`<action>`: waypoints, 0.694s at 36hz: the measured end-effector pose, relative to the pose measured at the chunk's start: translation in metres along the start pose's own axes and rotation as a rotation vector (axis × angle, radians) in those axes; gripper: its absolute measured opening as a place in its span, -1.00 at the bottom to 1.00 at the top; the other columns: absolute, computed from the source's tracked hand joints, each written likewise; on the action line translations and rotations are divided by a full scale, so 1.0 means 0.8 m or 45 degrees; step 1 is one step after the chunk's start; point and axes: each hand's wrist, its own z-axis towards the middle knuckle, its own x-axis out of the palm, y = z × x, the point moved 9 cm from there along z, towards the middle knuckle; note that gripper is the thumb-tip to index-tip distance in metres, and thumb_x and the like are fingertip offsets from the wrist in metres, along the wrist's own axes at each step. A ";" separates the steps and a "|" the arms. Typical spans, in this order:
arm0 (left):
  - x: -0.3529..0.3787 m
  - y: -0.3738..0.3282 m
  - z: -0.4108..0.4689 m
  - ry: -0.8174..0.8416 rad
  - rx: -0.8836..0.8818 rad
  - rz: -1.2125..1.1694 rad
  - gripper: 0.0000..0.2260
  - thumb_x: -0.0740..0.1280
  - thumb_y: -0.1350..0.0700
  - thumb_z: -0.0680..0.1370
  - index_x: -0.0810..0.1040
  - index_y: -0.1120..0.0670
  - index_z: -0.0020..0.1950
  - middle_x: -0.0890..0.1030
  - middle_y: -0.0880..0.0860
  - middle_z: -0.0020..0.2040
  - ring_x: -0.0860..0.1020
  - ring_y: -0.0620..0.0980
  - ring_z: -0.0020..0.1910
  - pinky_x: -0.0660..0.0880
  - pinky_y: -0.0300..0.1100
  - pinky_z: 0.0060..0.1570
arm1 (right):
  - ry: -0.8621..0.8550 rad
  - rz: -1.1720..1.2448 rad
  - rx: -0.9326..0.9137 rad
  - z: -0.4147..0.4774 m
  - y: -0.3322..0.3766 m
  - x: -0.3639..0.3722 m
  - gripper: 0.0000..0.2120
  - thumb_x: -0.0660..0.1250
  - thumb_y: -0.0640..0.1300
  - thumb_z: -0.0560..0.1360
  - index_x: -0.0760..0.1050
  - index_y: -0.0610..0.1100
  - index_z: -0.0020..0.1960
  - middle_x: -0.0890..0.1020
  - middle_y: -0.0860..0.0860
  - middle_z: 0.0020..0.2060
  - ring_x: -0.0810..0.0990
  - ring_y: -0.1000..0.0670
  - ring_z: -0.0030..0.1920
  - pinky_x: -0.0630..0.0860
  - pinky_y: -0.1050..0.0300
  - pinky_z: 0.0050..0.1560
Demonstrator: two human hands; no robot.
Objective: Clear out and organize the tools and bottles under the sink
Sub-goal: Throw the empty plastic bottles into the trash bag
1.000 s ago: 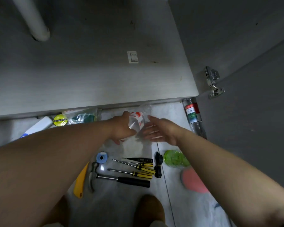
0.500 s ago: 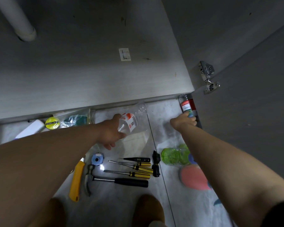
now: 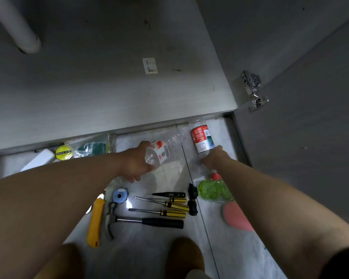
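Since the frame half a second earlier, the right hand (image 3: 211,160) has closed around the lower body of the red-labelled clear bottle (image 3: 201,139), which it was then only reaching toward. The left hand (image 3: 136,165) keeps its hold on the crumpled clear bottle (image 3: 161,153). Right fingers are wrapped about the red-labelled bottle near its cap end, the bottle pointing away toward the cabinet's front edge (image 3: 113,128). Left fingers are curled round the crumpled bottle, whose white and red label faces up. Both bottles sit over the pale tiled floor (image 3: 141,250) just in front of the open cabinet, close to each other but apart.

Nearer the viewer, tools lie on the floor: a claw hammer (image 3: 141,220) with a black grip, two yellow-handled screwdrivers (image 3: 165,207), a black tester pen (image 3: 169,194), a black clamp-like piece (image 3: 192,199), a blue tape roll (image 3: 119,195) and a yellow utility knife (image 3: 96,222). A green plastic bottle (image 3: 214,191) lies beneath the right forearm, beside a pink round object (image 3: 235,218). At the left, along the cabinet's edge, rest a yellow tape roll (image 3: 64,152), a clear bag with green contents (image 3: 93,147) and a white object (image 3: 39,161). A metal hinge (image 3: 253,90) is fixed to the open door (image 3: 310,117), and a pale pipe (image 3: 18,29) enters the cabinet base.
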 end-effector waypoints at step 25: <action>-0.054 -0.139 -0.184 -0.223 0.154 0.179 -0.38 0.40 -0.15 0.56 0.19 0.00 0.48 0.53 0.07 0.01 0.59 0.04 -0.21 0.49 -0.18 -0.38 | -0.192 0.028 -0.329 -0.207 0.019 -0.198 -0.69 0.37 0.03 0.52 0.49 -0.21 0.07 0.59 -0.10 -0.27 0.69 -0.11 -0.30 0.70 -0.03 -0.14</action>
